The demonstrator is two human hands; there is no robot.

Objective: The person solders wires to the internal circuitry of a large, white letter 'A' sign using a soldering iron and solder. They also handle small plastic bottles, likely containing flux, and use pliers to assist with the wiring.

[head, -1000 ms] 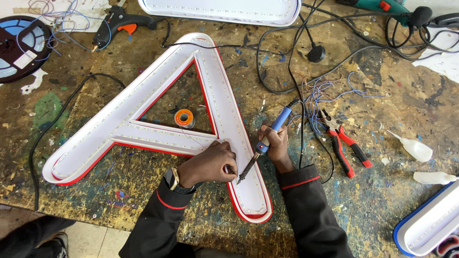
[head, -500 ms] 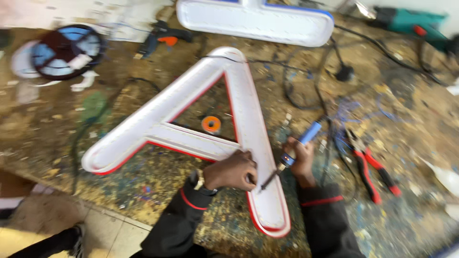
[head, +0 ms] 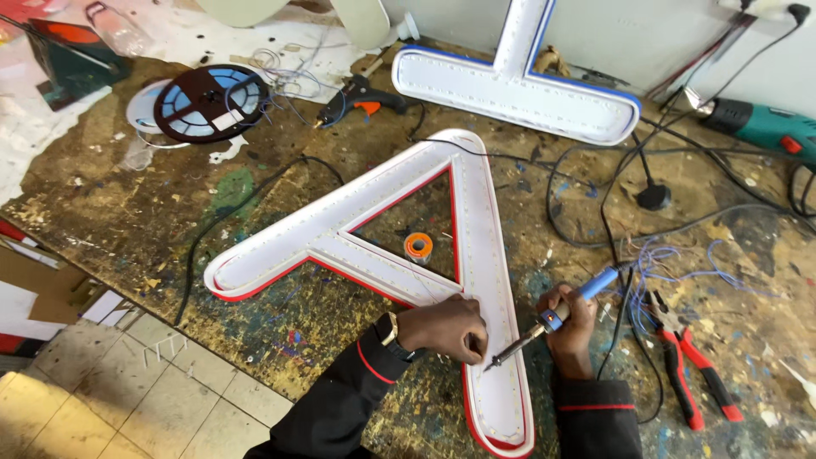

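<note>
The scene is evenly and brightly lit by soft, diffuse light from above, with no strong beam. Shadows are faint and short: a thin one hugs the red edge of the letter-shaped sign (head: 476, 255), and the hands throw only a soft dark patch onto it. The white faces of this sign and the blue-edged sign (head: 510, 89) are close to washed out, hiding surface detail. The picture is sharp across the paint-spattered table (head: 127, 212). Wide-angle bending shows at the edges, where the table's rim curves.
</note>
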